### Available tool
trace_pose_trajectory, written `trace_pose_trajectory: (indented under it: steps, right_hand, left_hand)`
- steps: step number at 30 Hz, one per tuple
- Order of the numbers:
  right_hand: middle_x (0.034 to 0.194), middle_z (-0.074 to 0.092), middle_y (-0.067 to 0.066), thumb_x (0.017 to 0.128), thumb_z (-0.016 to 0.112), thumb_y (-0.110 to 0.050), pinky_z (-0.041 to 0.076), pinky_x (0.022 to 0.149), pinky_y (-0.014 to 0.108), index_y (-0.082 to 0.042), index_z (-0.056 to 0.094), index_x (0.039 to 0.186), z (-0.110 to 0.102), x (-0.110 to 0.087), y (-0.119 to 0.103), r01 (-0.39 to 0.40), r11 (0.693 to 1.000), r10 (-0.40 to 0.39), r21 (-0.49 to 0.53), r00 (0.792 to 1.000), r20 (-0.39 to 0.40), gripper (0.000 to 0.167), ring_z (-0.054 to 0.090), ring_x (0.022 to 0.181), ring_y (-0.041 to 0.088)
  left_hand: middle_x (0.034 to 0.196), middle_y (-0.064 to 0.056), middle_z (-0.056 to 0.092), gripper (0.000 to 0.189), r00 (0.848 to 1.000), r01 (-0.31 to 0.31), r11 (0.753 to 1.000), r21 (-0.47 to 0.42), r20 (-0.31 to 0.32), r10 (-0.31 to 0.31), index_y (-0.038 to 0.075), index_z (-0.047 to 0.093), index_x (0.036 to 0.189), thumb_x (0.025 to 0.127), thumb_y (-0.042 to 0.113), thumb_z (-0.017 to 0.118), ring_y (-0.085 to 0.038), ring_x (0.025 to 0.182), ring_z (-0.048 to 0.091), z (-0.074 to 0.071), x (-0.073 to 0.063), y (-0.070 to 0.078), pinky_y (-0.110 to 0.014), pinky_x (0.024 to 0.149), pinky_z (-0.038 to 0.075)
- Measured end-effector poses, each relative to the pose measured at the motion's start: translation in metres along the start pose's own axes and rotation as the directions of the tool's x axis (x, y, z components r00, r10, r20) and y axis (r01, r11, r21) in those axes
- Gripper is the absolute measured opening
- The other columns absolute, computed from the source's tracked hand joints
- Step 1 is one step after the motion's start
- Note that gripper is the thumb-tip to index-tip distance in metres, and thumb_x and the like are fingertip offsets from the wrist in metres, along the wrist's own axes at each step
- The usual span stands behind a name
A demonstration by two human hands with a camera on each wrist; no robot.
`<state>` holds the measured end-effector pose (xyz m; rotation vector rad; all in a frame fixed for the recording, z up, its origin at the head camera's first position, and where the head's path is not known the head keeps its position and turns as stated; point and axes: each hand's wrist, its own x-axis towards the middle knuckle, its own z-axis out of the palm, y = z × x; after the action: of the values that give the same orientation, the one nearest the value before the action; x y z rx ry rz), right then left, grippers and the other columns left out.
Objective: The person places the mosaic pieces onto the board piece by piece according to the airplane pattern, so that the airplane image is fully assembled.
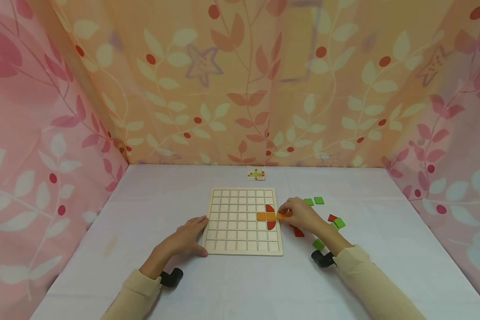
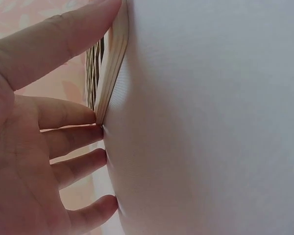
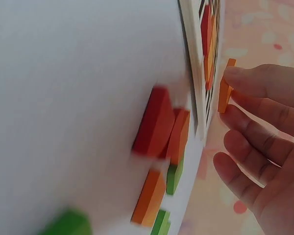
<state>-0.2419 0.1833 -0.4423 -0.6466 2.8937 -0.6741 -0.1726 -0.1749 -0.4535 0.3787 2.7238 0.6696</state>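
A square wooden board (image 1: 232,234) with a grid of cells lies on the table. Two orange square tiles (image 1: 261,216) sit side by side near its right edge, with a red rounded piece (image 1: 270,208) above and another red rounded piece (image 1: 271,226) below. My left hand (image 1: 187,236) rests at the board's left edge, fingers spread and fairly straight, thumb by the near corner. Just off the board's right edge, my right hand (image 1: 303,215) pinches an orange tile (image 3: 226,88) between thumb and fingers. The tile is raised above the table.
Right of the board lie loose green tiles (image 1: 319,200) and red pieces (image 1: 299,232), partly hidden by the right hand and arm. An orange piece (image 3: 149,198) lies among them. A small pattern card (image 1: 256,174) lies behind the board. Patterned curtains (image 1: 240,89) surround the table.
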Motion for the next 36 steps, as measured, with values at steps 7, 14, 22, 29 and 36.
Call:
trace_pose_trajectory:
  steps: [7, 14, 22, 29, 36]
  right_hand:
    - [0.092, 0.067, -0.002, 0.079, 0.077, -0.012, 0.049, 0.081, 0.034, -0.01, 0.076, 0.097, 0.009, 0.007, -0.014, 0.058, 0.998, -0.058, 0.007, 0.998, 0.011, 0.018, 0.054, 0.088, 0.017]
    - [0.09, 0.066, -0.001, 0.08, 0.078, -0.016, 0.049, 0.08, 0.032, -0.009, 0.076, 0.096, 0.016, 0.011, -0.028, 0.116, 0.993, -0.115, -0.01, 0.993, 0.031, 0.017, 0.053, 0.088, 0.015]
    - [0.092, 0.065, -0.002, 0.081, 0.078, -0.02, 0.046, 0.077, 0.03, -0.008, 0.076, 0.099, 0.023, 0.012, -0.035, 0.136, 0.99, -0.133, -0.044, 0.989, 0.057, 0.021, 0.05, 0.087, 0.013]
    - [0.091, 0.066, -0.001, 0.08, 0.078, -0.016, 0.046, 0.074, 0.028, -0.008, 0.076, 0.097, 0.027, 0.013, -0.04, 0.198, 0.977, -0.193, -0.084, 0.979, 0.062, 0.019, 0.05, 0.085, 0.013]
    - [0.094, 0.066, 0.001, 0.081, 0.078, -0.017, 0.047, 0.077, 0.029, -0.009, 0.076, 0.098, 0.029, 0.014, -0.045, 0.2, 0.971, -0.19, -0.129, 0.978, 0.085, 0.019, 0.052, 0.088, 0.014]
  left_hand:
    - [0.157, -0.02, 0.032, 0.099, 1.0, 0.002, 1.0, 0.018, 0.001, -0.002, -0.003, 0.036, 0.148, 0.068, 0.024, 0.088, -0.042, 0.145, 0.027, 0.0, 0.0, 0.001, -0.064, 0.112, 0.026]
    - [0.156, -0.02, 0.033, 0.099, 1.0, 0.001, 1.0, 0.008, -0.001, -0.001, -0.004, 0.036, 0.148, 0.069, 0.023, 0.088, -0.041, 0.145, 0.027, 0.001, 0.001, 0.0, -0.063, 0.112, 0.027]
    - [0.156, -0.021, 0.033, 0.099, 1.0, 0.0, 1.0, 0.019, -0.001, 0.0, -0.004, 0.036, 0.147, 0.069, 0.024, 0.088, -0.042, 0.145, 0.027, 0.001, 0.001, 0.0, -0.063, 0.111, 0.028]
    - [0.156, -0.02, 0.033, 0.099, 1.0, 0.006, 1.0, 0.019, 0.004, -0.006, -0.004, 0.036, 0.147, 0.068, 0.024, 0.088, -0.041, 0.145, 0.028, 0.0, 0.001, 0.001, -0.063, 0.111, 0.028]
    - [0.156, -0.02, 0.033, 0.099, 1.0, 0.02, 0.999, 0.027, 0.011, -0.021, -0.003, 0.036, 0.148, 0.068, 0.024, 0.088, -0.04, 0.145, 0.028, 0.0, 0.002, 0.002, -0.063, 0.111, 0.028]
